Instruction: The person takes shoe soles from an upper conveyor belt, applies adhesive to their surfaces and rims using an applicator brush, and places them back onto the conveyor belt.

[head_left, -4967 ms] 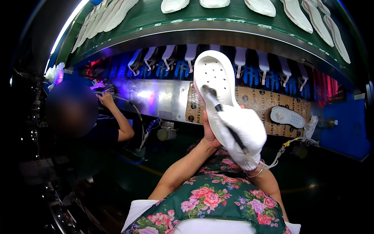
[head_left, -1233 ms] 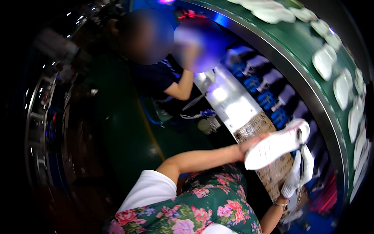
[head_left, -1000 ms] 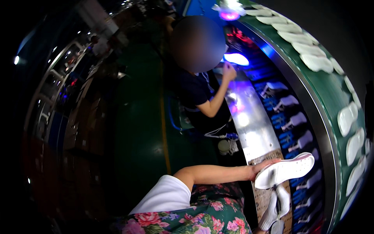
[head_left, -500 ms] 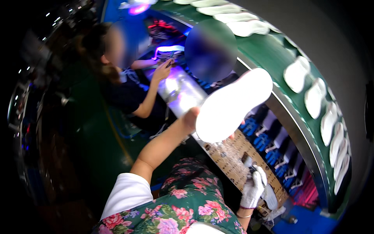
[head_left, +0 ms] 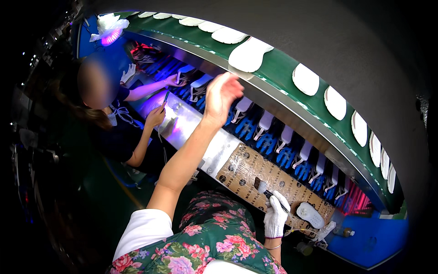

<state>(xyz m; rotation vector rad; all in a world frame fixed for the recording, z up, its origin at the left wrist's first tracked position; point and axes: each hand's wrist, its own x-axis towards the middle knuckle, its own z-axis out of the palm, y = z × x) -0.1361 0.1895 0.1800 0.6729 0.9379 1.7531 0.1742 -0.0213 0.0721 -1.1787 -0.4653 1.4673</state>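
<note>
My bare left hand (head_left: pixel 222 98) is raised over the metal rail, its fingers stretched out and nothing in it. Just beyond its fingertips a white shoe sole (head_left: pixel 248 55) lies across the edge of the green upper belt (head_left: pixel 282 68). My right hand (head_left: pixel 276 213), in a white knit glove, is closed around the dark handle of a brush (head_left: pixel 261 186). The brush's pale bristles point away from me over the cardboard-covered bench (head_left: pixel 242 171). To the right of that hand a smaller white sole (head_left: pixel 310 215) rests on the cardboard.
Several white soles (head_left: pixel 335 102) line the upper belt. Beneath it, pale-topped shoe parts (head_left: pixel 265 121) stand in a row among blue holders (head_left: pixel 267 142). At left a co-worker (head_left: pixel 116 118) holds a thin tool over the metal bench. A small bottle (head_left: pixel 348 232) stands on the blue surface at right.
The large white sole has left my left hand and now lies on the upper belt's edge. My right hand with the brush has shifted slightly left, and the view has turned.
</note>
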